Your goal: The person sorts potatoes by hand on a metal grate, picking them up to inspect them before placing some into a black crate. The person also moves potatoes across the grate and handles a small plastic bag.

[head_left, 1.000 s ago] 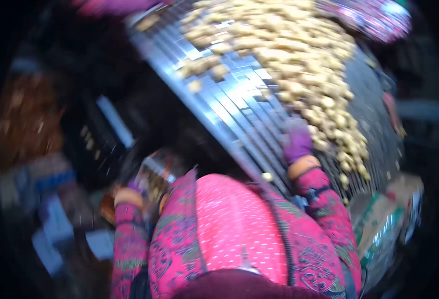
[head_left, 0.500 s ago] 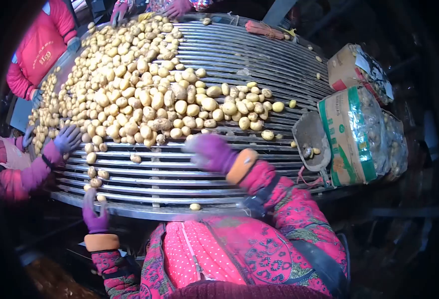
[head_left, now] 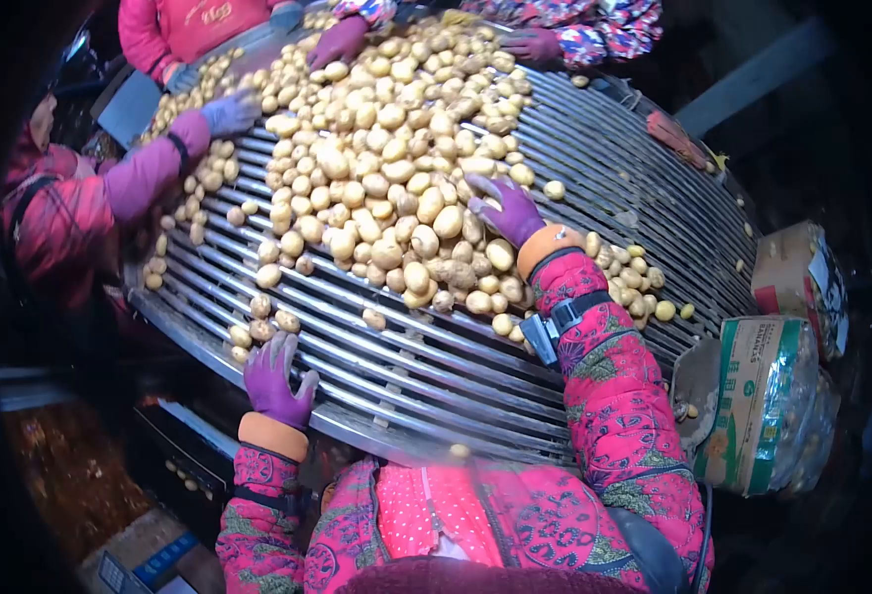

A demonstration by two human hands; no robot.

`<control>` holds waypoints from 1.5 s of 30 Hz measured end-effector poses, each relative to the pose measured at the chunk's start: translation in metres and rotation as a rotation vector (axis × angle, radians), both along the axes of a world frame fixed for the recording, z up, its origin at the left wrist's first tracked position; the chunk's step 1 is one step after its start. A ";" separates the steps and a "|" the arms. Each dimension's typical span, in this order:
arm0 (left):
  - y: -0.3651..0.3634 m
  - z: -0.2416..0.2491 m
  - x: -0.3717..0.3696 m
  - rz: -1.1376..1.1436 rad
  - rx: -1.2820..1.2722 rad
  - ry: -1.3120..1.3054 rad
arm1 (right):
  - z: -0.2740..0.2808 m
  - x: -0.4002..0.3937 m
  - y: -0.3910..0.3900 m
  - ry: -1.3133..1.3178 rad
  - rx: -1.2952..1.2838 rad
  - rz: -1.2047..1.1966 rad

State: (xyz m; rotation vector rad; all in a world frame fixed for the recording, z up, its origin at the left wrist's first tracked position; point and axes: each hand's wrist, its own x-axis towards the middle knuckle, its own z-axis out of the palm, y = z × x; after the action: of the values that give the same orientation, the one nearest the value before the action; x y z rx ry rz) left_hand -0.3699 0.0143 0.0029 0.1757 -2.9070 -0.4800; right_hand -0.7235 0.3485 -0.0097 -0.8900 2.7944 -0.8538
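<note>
My left hand (head_left: 279, 384), in a purple glove, is at the near edge of the metal bar grate (head_left: 475, 371). Its fingers are stretched out with the thumb apart, close to a few loose potatoes (head_left: 260, 330). Farther right, my right hand (head_left: 508, 210), gloved alike, reaches over the big heap of pale yellow potatoes (head_left: 376, 188). The fingers are spread against potatoes on the heap's right side, and the hand is open. A smaller cluster of potatoes (head_left: 634, 282) lies beyond my right wrist, partly behind the sleeve.
A gloved co-worker's hand (head_left: 233, 114) touches potatoes at the left; other people's gloved hands (head_left: 342, 42) are at the far side. On the right are a scoop (head_left: 695, 381), a carton-sided bag of potatoes (head_left: 753, 406) and another carton (head_left: 784, 267). A reddish bundle (head_left: 675, 139) lies on the far edge.
My right hand has moved away from me, from bare bars onto the heap. My view has turned, shifting the grate and heap rightward. My left hand stays by the near edge.
</note>
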 end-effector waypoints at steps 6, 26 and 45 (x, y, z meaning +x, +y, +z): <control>0.000 0.001 -0.001 0.018 0.040 -0.009 | 0.001 0.012 -0.067 0.042 0.052 0.071; 0.001 0.002 -0.006 0.054 -0.006 -0.065 | 0.024 0.100 -0.010 0.101 0.563 -0.119; -0.008 -0.015 -0.006 -0.006 0.029 -0.047 | 0.048 0.129 0.261 0.079 -0.102 -0.694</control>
State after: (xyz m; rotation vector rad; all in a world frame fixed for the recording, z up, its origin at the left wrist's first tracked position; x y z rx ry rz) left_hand -0.3758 0.0061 -0.0123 0.1858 -2.9484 -0.5267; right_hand -0.5941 0.6099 0.0383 0.0823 3.1809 -1.0489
